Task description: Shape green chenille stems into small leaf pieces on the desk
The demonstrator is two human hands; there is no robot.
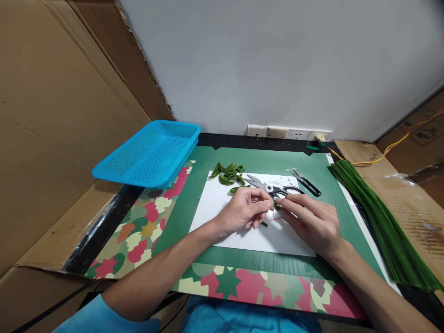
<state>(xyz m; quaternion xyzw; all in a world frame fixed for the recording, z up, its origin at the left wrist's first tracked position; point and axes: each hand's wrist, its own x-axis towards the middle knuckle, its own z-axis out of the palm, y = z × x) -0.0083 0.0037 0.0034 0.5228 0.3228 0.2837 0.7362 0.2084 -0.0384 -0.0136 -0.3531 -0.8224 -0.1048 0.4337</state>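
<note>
My left hand (pixel 249 208) and my right hand (pixel 314 222) meet over a white sheet (pixel 208 222). Between their fingertips is a small green pipe cleaner piece (pixel 276 205), mostly covered by the right fingers. The left thumb and forefinger are pinched together at its left side; whether they grip it is hard to see. Just beyond the hands lie scissors (pixel 274 188) with black and white handles, blades pointing left. A pile of curled green pipe cleaner pieces (pixel 229 173) rests at the sheet's far left. A short green bit (pixel 264 224) lies under the hands.
A blue plastic basket (pixel 152 152) stands at the back left. Black thread snips (pixel 307 182) lie right of the scissors. A bundle of long green pipe cleaners (pixel 381 222) runs along the right edge. Sockets (pixel 277 132) line the wall; cardboard (pixel 69 92) rises at left.
</note>
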